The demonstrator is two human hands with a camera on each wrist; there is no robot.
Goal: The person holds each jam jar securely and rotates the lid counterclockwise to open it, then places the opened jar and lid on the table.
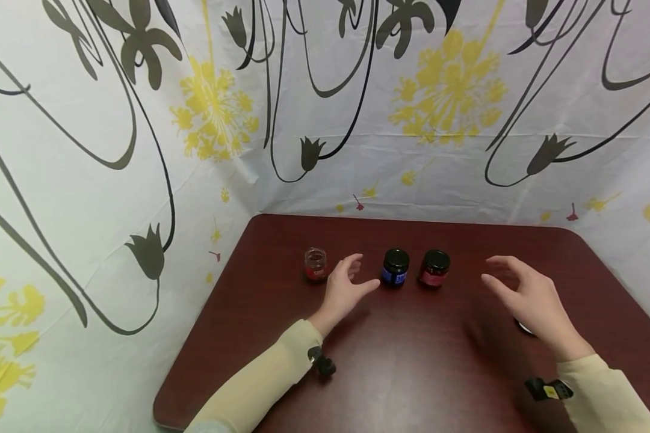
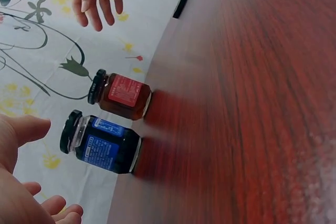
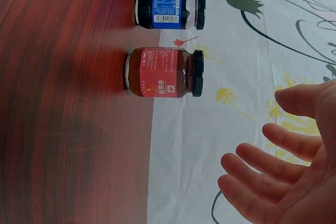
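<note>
My left hand hovers over the table between a lidless glass jar with a red label and a dark jam jar with a blue label. Its thumb and fingers are spread apart, holding nothing. Right of the blue-labelled jar stands a strawberry jam jar with a red label; both wear black lids. My right hand, with loosely bent fingers and nothing in them, is in the air to the right of that jar. Below it lies a flat round piece, partly hidden by the hand; in the left wrist view it looks like a black lid.
The dark red-brown wooden table has rounded corners. A white cloth printed with yellow flowers and grey-green stems hangs behind it and along its left side. The jars stand in a row toward the table's far edge.
</note>
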